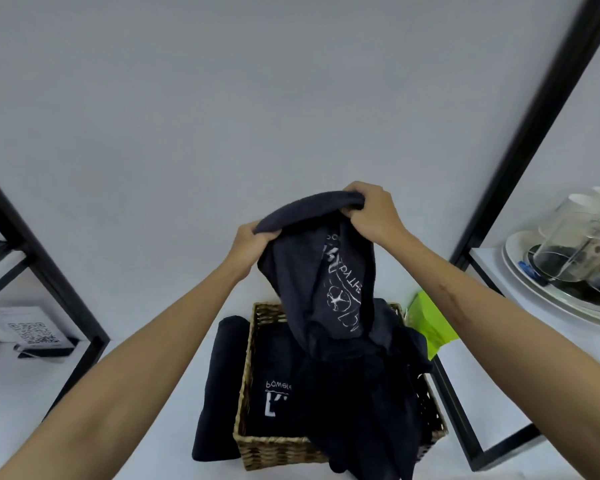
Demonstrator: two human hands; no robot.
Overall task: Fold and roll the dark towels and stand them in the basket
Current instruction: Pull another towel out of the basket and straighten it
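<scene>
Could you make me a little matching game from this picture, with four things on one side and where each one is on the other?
Things:
1. dark towel with white print
2. wicker basket
3. green bag
4. QR code card

Places:
A. on the shelf at far left
B. held up by the left hand and right hand
C. on the white table, with dark cloth inside
D. behind the basket's right corner

Pairs: 1-B, 2-C, 3-D, 4-A
</scene>
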